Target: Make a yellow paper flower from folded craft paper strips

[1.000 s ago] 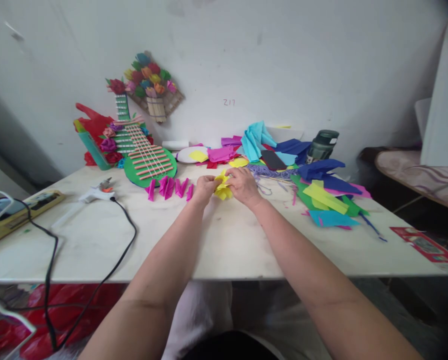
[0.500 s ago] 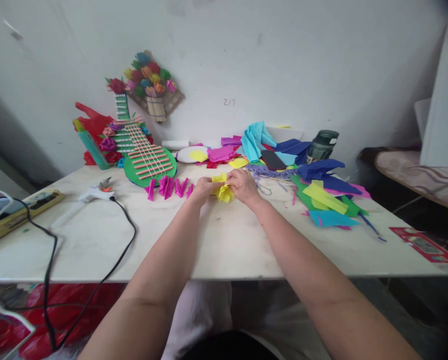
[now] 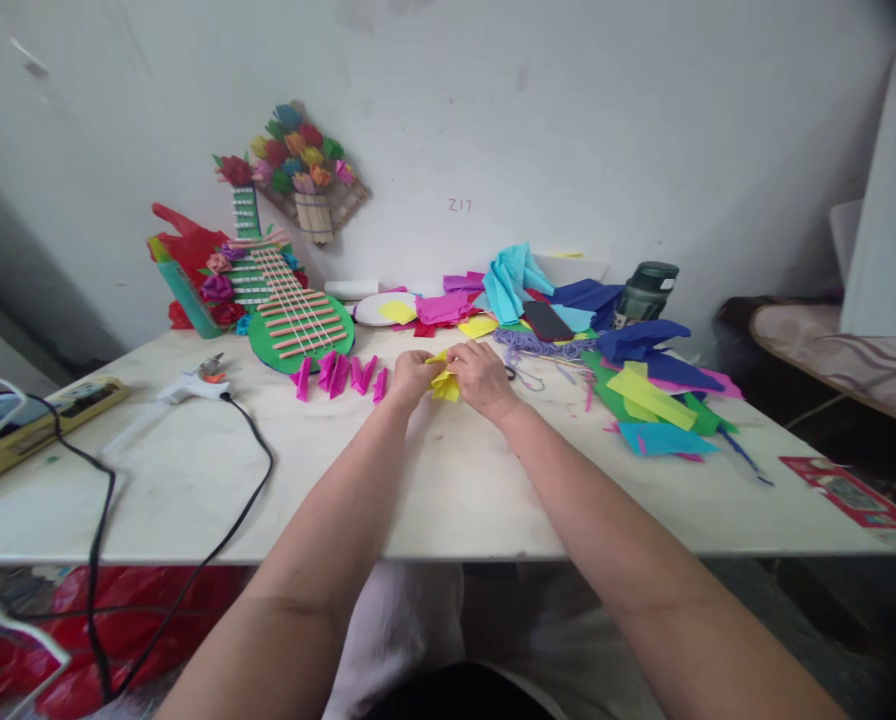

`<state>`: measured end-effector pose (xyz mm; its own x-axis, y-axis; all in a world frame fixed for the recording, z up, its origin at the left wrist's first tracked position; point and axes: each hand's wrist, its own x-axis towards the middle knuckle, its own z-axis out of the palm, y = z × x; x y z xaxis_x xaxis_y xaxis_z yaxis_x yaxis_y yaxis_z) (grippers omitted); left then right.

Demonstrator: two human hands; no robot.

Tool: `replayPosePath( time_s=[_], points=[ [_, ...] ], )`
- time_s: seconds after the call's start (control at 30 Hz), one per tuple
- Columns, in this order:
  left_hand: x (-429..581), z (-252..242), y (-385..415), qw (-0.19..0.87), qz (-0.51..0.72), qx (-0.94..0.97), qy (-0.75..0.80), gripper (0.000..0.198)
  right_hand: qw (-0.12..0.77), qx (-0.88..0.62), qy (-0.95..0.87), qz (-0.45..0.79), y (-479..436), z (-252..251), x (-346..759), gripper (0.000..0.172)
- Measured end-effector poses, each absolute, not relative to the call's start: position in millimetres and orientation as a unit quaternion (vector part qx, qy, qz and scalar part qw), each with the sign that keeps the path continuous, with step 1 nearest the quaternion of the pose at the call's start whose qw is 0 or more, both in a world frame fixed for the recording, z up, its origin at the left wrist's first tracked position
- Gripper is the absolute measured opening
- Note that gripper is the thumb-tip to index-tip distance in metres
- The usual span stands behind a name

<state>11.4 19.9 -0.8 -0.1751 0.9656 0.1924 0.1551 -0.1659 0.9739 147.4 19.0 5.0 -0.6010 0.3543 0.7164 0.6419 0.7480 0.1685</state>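
Observation:
Between my two hands is a crumpled piece of yellow crepe paper (image 3: 445, 386), held just above the white table (image 3: 463, 490). My left hand (image 3: 413, 378) pinches its left side, fingers closed. My right hand (image 3: 482, 376) is closed on the right side and hides part of the paper. Several folded magenta paper pieces (image 3: 333, 374) stand in a row left of my left hand. Close to my right hand, the dark loop of a scissors-like handle (image 3: 510, 373) shows in part, near a tangle of purple yarn (image 3: 542, 345).
A glue gun (image 3: 197, 384) with a black cord lies left, near a power strip (image 3: 50, 425). A green paper guitar (image 3: 298, 325) leans at the back left. Coloured paper sheets (image 3: 647, 395), a phone (image 3: 547, 321) and a dark bottle (image 3: 647, 292) are on the right.
My hands have drawn closer together over the yellow crepe paper. My right hand has shifted slightly left and covers more of it, so less yellow shows.

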Motion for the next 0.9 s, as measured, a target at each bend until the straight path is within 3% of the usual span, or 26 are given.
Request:
replayPosePath(
  time_s=[0.33,0.53,0.77,0.9],
  points=[
    [10,-2,23,0.336,0.56,0.531,0.539,0.019,0.404,-0.373,-0.829,-0.099,27,0,150,0.012],
    [13,-1,22,0.335,0.565,0.53,0.536,0.018,0.408,-0.365,-0.831,-0.101,29,0,152,0.014],
    [16,2,17,0.391,0.596,0.493,0.499,0.021,0.36,-0.322,-0.859,-0.173,17,5,149,0.023],
    [11,0,19,0.464,0.605,0.477,0.437,0.023,0.408,-0.324,-0.842,-0.137,17,9,152,0.018]
  ],
)
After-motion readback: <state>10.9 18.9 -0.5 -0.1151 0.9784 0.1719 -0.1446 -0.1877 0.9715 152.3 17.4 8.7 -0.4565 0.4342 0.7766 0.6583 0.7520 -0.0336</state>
